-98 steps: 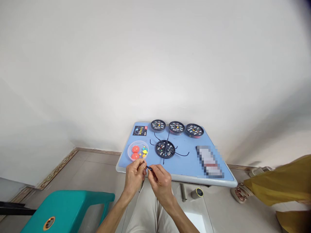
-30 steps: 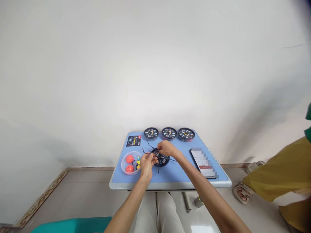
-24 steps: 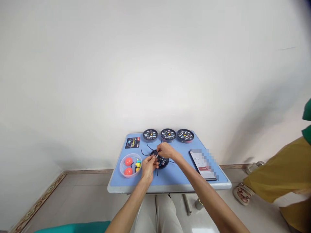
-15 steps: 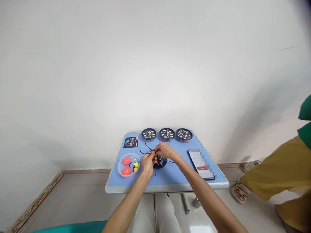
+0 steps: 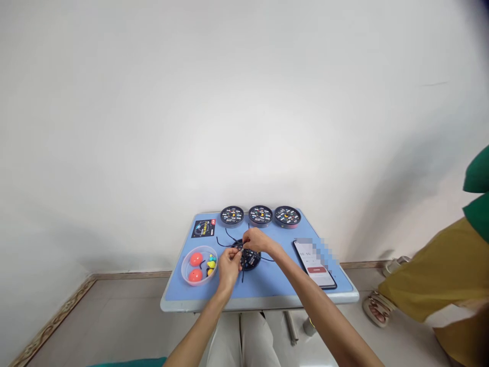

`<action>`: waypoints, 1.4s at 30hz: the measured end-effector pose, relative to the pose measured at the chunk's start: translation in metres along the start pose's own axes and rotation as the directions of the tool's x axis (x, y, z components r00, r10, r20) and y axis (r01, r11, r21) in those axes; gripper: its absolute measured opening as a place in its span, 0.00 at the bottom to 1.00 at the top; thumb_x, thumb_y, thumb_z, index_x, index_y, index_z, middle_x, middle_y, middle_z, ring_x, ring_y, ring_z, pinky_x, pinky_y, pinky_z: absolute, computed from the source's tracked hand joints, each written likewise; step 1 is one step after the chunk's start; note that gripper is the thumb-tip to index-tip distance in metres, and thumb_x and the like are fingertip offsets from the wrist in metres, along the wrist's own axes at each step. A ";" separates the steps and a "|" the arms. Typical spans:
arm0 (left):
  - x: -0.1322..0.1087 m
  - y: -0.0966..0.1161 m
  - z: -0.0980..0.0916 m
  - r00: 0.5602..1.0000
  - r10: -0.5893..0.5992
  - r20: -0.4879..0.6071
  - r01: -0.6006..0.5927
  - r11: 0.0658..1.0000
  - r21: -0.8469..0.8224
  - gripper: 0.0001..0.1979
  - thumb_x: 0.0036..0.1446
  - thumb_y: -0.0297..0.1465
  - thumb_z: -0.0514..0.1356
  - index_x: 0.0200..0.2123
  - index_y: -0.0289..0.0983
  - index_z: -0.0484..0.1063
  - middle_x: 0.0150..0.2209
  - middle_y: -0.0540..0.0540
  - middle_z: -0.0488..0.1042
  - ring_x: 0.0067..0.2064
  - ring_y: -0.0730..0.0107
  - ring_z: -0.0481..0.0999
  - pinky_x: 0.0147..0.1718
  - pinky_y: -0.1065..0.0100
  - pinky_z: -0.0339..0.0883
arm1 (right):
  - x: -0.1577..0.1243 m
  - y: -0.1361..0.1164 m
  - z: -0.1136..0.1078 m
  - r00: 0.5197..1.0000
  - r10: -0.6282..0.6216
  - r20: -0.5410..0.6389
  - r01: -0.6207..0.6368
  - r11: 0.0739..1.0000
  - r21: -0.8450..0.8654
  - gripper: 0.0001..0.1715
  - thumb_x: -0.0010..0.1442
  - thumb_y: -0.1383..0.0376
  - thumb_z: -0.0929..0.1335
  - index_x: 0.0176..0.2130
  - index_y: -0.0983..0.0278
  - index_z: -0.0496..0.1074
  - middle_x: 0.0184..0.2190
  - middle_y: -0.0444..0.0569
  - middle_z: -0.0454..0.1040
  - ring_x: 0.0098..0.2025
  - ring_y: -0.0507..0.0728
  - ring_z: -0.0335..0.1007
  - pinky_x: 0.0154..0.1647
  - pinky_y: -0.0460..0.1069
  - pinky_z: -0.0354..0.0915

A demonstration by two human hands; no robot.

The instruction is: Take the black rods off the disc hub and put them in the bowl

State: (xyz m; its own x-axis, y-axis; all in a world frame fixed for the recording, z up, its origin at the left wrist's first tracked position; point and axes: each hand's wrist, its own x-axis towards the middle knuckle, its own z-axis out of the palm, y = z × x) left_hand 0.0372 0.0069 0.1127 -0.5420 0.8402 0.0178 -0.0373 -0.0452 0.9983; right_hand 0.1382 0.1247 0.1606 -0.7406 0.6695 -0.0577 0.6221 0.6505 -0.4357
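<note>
Both arms are stretched out over the blue table (image 5: 267,285), meeting right above the black round disc (image 5: 252,260) sitting near the middle of it. The left hand (image 5: 229,264) comes in from the near side with its fingers curled in tight, pinching what looks like one of the thin black cords (image 5: 243,272) at the disc's left edge; it's too small to see exactly how the fingertips sit. The right hand (image 5: 256,240) reaches over the far side of the disc, fingers bunched narrow and pointing down at that same spot, so the two hands are nearly touching. More black cords fan out from the disc across the tabletop. Just left of the left hand there's a clear bowl (image 5: 186,265) with two red balls and some small yellow and blue bits inside. Along the far edge sit three more round discs (image 5: 260,215) in a row, with a dark card (image 5: 203,228) off to their left. A phone (image 5: 315,257) lies to the right of the right forearm, well clear of the hands. Another person in mustard-coloured clothing (image 5: 431,275) stands at the right edge.
</note>
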 end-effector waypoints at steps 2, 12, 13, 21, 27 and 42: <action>-0.001 0.003 -0.006 0.991 0.132 0.028 -0.135 0.982 0.134 0.04 0.53 0.32 0.62 0.31 0.37 0.74 0.30 0.47 0.74 0.33 0.67 0.74 0.30 0.68 0.67 | -0.001 0.002 -0.002 1.000 -0.017 0.014 0.017 0.999 0.028 0.13 0.51 0.71 0.68 0.37 0.69 0.80 0.32 0.50 0.79 0.31 0.52 0.68 0.28 0.43 0.56; 0.016 0.029 0.007 0.859 0.177 0.481 -0.484 -0.024 0.875 0.16 0.58 0.17 0.51 0.45 0.34 0.72 0.43 0.39 0.74 0.44 0.61 0.76 0.35 0.65 0.70 | -0.005 0.004 -0.006 0.998 -0.045 0.032 0.041 0.993 0.114 0.17 0.45 0.77 0.64 0.31 0.68 0.80 0.22 0.42 0.72 0.29 0.51 0.64 0.26 0.42 0.54; 0.017 0.031 0.007 0.857 0.174 0.485 -0.486 -0.038 0.873 0.15 0.58 0.17 0.52 0.44 0.34 0.72 0.43 0.40 0.74 0.43 0.61 0.76 0.35 0.65 0.70 | -0.005 0.005 -0.005 0.999 -0.041 0.030 0.037 0.992 0.118 0.17 0.45 0.77 0.64 0.31 0.68 0.79 0.22 0.42 0.72 0.29 0.51 0.64 0.26 0.42 0.54; 0.021 0.056 0.006 0.840 0.216 0.497 -0.488 -0.099 0.867 0.14 0.61 0.19 0.50 0.44 0.36 0.72 0.43 0.41 0.74 0.46 0.62 0.75 0.36 0.67 0.69 | 0.002 0.010 0.001 1.000 -0.023 0.012 0.021 0.991 0.131 0.16 0.44 0.77 0.67 0.32 0.68 0.80 0.25 0.47 0.77 0.30 0.53 0.68 0.25 0.43 0.56; 0.008 0.060 -0.014 0.804 0.284 0.522 -0.509 -0.125 0.852 0.16 0.61 0.19 0.50 0.47 0.36 0.72 0.43 0.42 0.74 0.44 0.62 0.75 0.32 0.67 0.70 | -0.022 0.004 -0.017 0.986 -0.051 -0.160 0.075 0.986 0.151 0.22 0.52 0.75 0.64 0.45 0.66 0.78 0.37 0.52 0.79 0.38 0.55 0.72 0.37 0.45 0.62; -0.056 0.069 -0.047 0.261 0.859 0.441 -0.801 -0.063 0.595 0.18 0.61 0.22 0.56 0.53 0.38 0.70 0.45 0.39 0.78 0.38 0.70 0.79 0.34 0.71 0.74 | -0.114 -0.058 0.032 0.815 0.101 -0.571 0.254 0.823 0.508 0.10 0.60 0.64 0.65 0.33 0.64 0.76 0.26 0.46 0.75 0.26 0.52 0.65 0.30 0.46 0.61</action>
State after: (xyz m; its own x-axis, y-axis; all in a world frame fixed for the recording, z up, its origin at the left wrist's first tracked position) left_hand 0.0261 -0.0688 0.1783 0.1973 0.4186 0.8865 0.9363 -0.3483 -0.0439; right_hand 0.1785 -0.0006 0.1634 -0.3954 0.8161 0.4216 0.1949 0.5230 -0.8297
